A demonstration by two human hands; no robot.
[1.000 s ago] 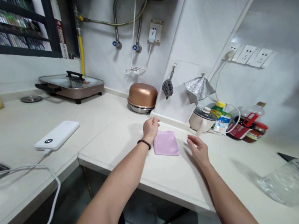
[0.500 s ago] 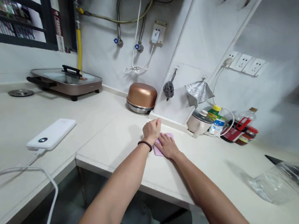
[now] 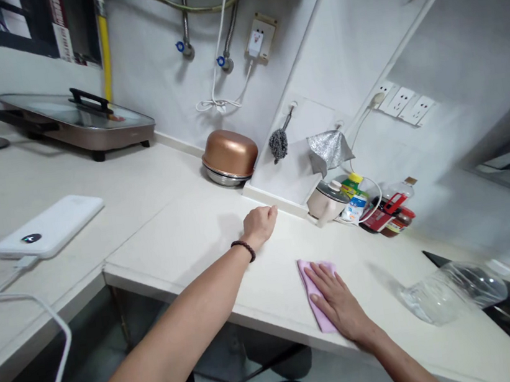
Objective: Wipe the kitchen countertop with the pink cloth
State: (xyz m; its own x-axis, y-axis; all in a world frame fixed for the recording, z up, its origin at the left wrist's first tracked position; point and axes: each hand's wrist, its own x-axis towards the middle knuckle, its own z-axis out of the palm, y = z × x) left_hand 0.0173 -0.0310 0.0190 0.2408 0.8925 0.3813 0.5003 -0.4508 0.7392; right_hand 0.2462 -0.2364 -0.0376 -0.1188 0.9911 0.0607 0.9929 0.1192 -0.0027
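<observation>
A folded pink cloth [image 3: 319, 295] lies on the white countertop [image 3: 187, 250], close to its front edge. My right hand [image 3: 337, 299] rests flat on the cloth, palm down, fingers stretched out over it and the cloth's left side showing. To the left and farther back, my left hand [image 3: 258, 225] is closed in a fist at the counter surface, apart from the cloth. I see nothing sticking out of that fist. A dark beaded bracelet [image 3: 245, 250] circles the left wrist.
Behind the fist sits a copper-coloured bowl [image 3: 231, 153] by the wall. An electric griddle [image 3: 82, 126] and a cabled white power bank [image 3: 50, 227] are at left. A small pot [image 3: 326, 201], seasoning bottles [image 3: 387, 217] and a clear plastic container [image 3: 453, 290] stand at right.
My right hand has slid the cloth toward the counter's front edge and to the right, away from my left fist. The left hand stays closed in nearly the same place. The view has shifted slightly.
</observation>
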